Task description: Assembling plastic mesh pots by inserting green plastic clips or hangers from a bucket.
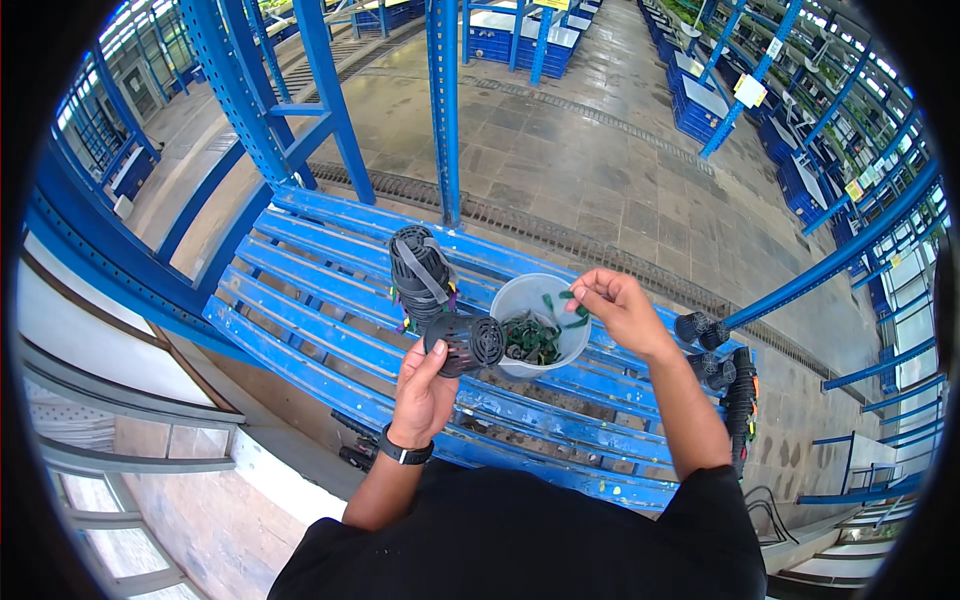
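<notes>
My left hand (426, 375) holds a black plastic net pot (463, 345) on its side, its slotted base turned right towards a bucket. My right hand (609, 304) pinches dark green strips (577, 321) at the bucket's right rim. The translucent plastic bucket (517, 292) stands on a blue slatted bench (330, 330) and holds many more dark green pieces. Behind my left hand, a stack of black net pots (418, 274) has a grey strap round it and coloured bits at its sides. What the net pot in my left hand contains is hidden.
Several black pots (705, 330) sit at the bench's right end, beside a long row of nested black pots (741, 405) with coloured bits. A blue perforated metal post (444, 112) rises at the bench's far edge. Beyond lies a tiled floor with a drain grating (600, 262).
</notes>
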A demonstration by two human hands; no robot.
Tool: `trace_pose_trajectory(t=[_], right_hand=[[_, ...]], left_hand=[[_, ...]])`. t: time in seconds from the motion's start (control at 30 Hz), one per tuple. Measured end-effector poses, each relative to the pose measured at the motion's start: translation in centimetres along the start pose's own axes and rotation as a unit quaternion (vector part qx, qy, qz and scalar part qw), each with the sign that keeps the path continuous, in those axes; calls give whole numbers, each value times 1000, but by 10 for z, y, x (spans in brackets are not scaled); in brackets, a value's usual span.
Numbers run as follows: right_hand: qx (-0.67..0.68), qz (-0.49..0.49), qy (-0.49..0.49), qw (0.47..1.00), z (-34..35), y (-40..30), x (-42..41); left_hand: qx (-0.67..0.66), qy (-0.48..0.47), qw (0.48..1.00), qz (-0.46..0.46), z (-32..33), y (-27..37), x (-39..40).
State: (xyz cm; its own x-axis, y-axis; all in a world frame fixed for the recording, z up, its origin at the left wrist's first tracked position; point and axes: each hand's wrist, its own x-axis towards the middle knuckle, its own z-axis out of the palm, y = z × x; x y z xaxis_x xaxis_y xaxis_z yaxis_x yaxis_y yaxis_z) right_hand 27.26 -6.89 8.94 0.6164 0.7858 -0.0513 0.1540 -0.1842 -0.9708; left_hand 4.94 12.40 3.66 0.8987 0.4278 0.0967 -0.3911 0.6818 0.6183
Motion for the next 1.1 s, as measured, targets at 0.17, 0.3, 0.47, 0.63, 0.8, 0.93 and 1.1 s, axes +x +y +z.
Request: trace_pose_trajectory(t=[0.17, 0.3, 0.47, 0.63, 0.8, 0.93, 1.1], right_hand=[[165, -51, 54, 983, 32, 1, 2], [162, -116, 90, 976, 57, -4, -15], [11, -153, 192, 969, 87, -29, -26], [-84, -220, 236, 943, 92, -30, -25], [-105, -210, 218, 947, 94, -38, -28], [-99, -208, 213, 949, 95, -42, -30], [-102, -196, 210, 952, 91, -34, -28]], left_hand=[[-6, -4, 1000, 5, 5, -5, 14], [-35, -9, 999, 3, 3, -11, 25], [-35, -38, 998, -24, 10, -7, 23], [-29, -59, 998, -8, 20, -9, 23], [-35, -63, 997, 0, 21, -6, 23], [-34, -69, 997, 2, 16, -9, 22], [-35, -76, 997, 1, 18, -10, 23]])
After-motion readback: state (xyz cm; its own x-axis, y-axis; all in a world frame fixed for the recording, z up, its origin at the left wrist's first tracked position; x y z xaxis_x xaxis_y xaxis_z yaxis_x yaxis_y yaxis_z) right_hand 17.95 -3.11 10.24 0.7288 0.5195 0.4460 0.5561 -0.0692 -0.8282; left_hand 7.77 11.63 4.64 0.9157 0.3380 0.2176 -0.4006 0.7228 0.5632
